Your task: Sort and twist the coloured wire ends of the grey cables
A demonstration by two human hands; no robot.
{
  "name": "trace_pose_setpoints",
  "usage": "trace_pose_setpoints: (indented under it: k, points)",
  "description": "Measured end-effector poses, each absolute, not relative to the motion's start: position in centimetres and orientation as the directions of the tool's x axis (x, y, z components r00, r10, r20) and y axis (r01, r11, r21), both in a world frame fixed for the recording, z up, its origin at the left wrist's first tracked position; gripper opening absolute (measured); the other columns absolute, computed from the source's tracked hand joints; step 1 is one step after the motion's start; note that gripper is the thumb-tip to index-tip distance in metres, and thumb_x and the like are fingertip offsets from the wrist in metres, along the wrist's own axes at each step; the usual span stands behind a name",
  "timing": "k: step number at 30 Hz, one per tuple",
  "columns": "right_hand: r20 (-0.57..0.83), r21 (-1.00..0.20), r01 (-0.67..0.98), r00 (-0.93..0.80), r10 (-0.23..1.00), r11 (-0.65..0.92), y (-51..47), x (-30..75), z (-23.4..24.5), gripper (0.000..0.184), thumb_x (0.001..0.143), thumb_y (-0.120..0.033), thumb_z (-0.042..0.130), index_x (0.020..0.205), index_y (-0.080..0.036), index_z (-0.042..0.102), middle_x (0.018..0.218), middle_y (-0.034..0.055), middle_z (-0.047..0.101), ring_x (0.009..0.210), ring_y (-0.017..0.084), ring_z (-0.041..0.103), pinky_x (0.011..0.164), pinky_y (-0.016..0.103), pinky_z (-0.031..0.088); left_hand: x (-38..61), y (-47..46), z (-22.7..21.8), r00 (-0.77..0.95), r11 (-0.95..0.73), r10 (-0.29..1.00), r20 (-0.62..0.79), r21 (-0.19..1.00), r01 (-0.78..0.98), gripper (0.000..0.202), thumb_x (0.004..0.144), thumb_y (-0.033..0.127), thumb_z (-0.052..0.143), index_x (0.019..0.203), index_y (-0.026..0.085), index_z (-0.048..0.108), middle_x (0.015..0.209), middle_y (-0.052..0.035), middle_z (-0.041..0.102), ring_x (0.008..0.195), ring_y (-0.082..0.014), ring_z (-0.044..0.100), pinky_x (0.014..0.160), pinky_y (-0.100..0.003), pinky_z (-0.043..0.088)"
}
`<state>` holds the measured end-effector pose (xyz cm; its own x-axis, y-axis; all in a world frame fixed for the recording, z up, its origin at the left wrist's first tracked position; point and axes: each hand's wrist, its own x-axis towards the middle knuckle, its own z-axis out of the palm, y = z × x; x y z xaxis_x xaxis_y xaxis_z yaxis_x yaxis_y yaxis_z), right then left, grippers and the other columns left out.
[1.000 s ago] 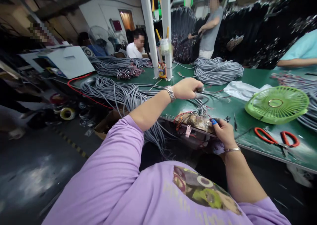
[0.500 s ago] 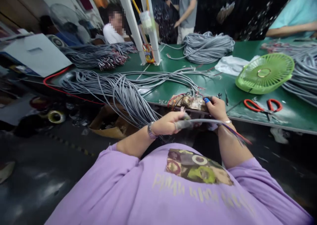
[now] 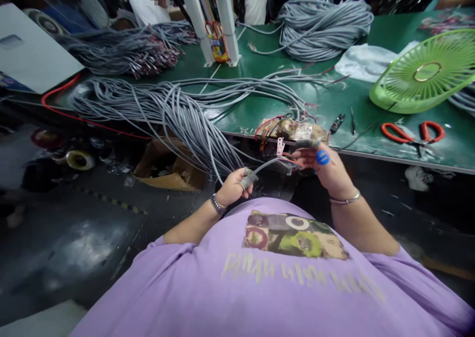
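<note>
A grey cable [image 3: 265, 165] runs from my left hand [image 3: 234, 186], whose wrapped fingers are closed around it in front of my shirt. Thin coloured wires [image 3: 291, 161] fan out of the cable's end, beside the fingertips of my right hand [image 3: 328, 168]. That hand is palm up with its fingers stretched and apart; a blue wrap covers its thumb and a grey wrap one finger. Just beyond the wires, a pale pink clip [image 3: 280, 147] stands at the bench edge, by a tape-covered block [image 3: 293, 129] with loose wires around it.
A thick bundle of grey cables [image 3: 185, 124] hangs over the front edge of the green bench [image 3: 245, 114]. Red-handled cutters [image 3: 413, 134], small black snips [image 3: 337, 123] and a green fan [image 3: 426, 72] are on the right. A coiled cable pile [image 3: 326, 27] lies behind; a cardboard box [image 3: 168, 171] sits below.
My left hand has moved left and down with the cable, whose coloured end now points toward my right hand. My right hand has come away from the block, turning palm up. The view has tilted down.
</note>
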<state>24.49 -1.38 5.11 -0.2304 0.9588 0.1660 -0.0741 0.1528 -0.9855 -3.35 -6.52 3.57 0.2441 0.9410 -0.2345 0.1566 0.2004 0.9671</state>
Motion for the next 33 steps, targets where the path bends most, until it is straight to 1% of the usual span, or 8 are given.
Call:
trace_pose_setpoints:
  k: [3, 7, 12, 17, 21, 25, 28, 33]
  points:
    - [0.084, -0.996, 0.016, -0.253, 0.964, 0.091, -3.5, 23.1, 5.4, 0.044, 0.073, -0.051, 0.077, 0.105, -0.022, 0.067, 0.092, 0.0062, 0.071, 0.074, 0.019, 0.065, 0.068, 0.032, 0.055, -3.1, -6.0, 2.6, 0.272, 0.197, 0.931, -0.245, 0.961, 0.191, 0.039, 0.082, 0.054, 0.063, 0.085, 0.016, 0.055, 0.061, 0.0027, 0.061, 0.043, -0.0057, 0.054, 0.04, -0.014, 0.039]
    - [0.091, -0.988, 0.111, -0.175, 0.98, 0.112, -4.4, 22.0, 4.5, 0.03, 0.076, -0.044, 0.075, 0.094, -0.021, 0.07, 0.089, 0.0054, 0.072, 0.078, 0.021, 0.066, 0.076, 0.037, 0.056, -1.6, -5.2, 2.7, 0.299, 0.166, 0.927, -0.228, 0.962, 0.219, 0.034, 0.081, 0.043, 0.067, 0.099, 0.017, 0.056, 0.075, 0.0005, 0.066, 0.054, -0.0072, 0.06, 0.047, -0.016, 0.044]
    - [0.083, -0.99, 0.095, -0.227, 0.97, 0.107, -4.8, 21.8, 4.2, 0.03, 0.076, -0.043, 0.075, 0.093, -0.019, 0.07, 0.091, 0.0053, 0.072, 0.076, 0.018, 0.065, 0.074, 0.034, 0.057, 0.3, -4.2, 3.9, 0.309, -0.27, 0.938, 0.156, 0.889, 0.371, 0.023, 0.087, 0.036, 0.063, 0.1, 0.017, 0.063, 0.093, -0.0049, 0.07, 0.083, -0.0135, 0.066, 0.078, -0.026, 0.053]
    - [-0.006, -0.997, 0.072, -0.162, 0.987, 0.006, -3.9, 22.8, 4.7, 0.037, 0.08, -0.052, 0.07, 0.095, -0.018, 0.067, 0.08, 0.0045, 0.07, 0.065, 0.014, 0.063, 0.062, 0.028, 0.055, -0.4, -4.1, 4.1, 0.35, -0.48, 0.875, 0.333, 0.678, 0.556, 0.023, 0.09, 0.037, 0.06, 0.1, 0.018, 0.068, 0.094, -0.0066, 0.071, 0.085, -0.0156, 0.066, 0.08, -0.027, 0.052]
    - [-0.056, -0.998, -0.013, -0.313, 0.948, -0.063, -3.3, 22.3, 4.6, 0.042, 0.07, -0.047, 0.08, 0.097, -0.019, 0.065, 0.088, 0.0051, 0.073, 0.073, 0.016, 0.066, 0.065, 0.028, 0.056, -1.0, -4.6, 4.1, 0.406, -0.525, 0.85, 0.335, 0.6, 0.603, 0.023, 0.092, 0.037, 0.057, 0.098, 0.018, 0.068, 0.088, -0.0061, 0.071, 0.08, -0.0154, 0.065, 0.075, -0.026, 0.051]
    - [-0.114, -0.984, -0.068, -0.452, 0.884, -0.162, -3.1, 20.9, 4.4, 0.042, 0.067, -0.041, 0.082, 0.096, -0.018, 0.064, 0.076, 0.0015, 0.07, 0.059, 0.013, 0.062, 0.054, 0.026, 0.051, -1.2, -4.8, 4.3, 0.441, -0.542, 0.839, 0.317, 0.543, 0.641, 0.024, 0.093, 0.037, 0.055, 0.097, 0.018, 0.069, 0.085, -0.0058, 0.07, 0.076, -0.0152, 0.064, 0.072, -0.026, 0.049]
    - [-0.079, -0.993, -0.04, -0.465, 0.882, -0.11, -2.6, 20.4, 4.5, 0.032, 0.067, -0.034, 0.082, 0.089, -0.017, 0.066, 0.072, 0.0002, 0.067, 0.063, 0.013, 0.062, 0.06, 0.027, 0.053, -1.6, -4.6, 4.6, 0.495, -0.569, 0.82, 0.288, 0.512, 0.643, 0.026, 0.093, 0.039, 0.054, 0.096, 0.018, 0.069, 0.08, -0.0049, 0.068, 0.072, -0.0144, 0.062, 0.068, -0.025, 0.046]
    - [-0.173, -0.968, -0.051, -0.581, 0.796, -0.247, -2.0, 20.6, 4.4, 0.03, 0.066, -0.03, 0.082, 0.088, -0.017, 0.065, 0.075, 0.0, 0.066, 0.066, 0.012, 0.062, 0.064, 0.027, 0.054, -2.4, -3.9, 5.2, 0.644, -0.62, 0.742, 0.185, 0.553, 0.556, 0.027, 0.094, 0.04, 0.053, 0.096, 0.018, 0.069, 0.083, -0.0042, 0.069, 0.073, -0.0134, 0.063, 0.068, -0.024, 0.045]
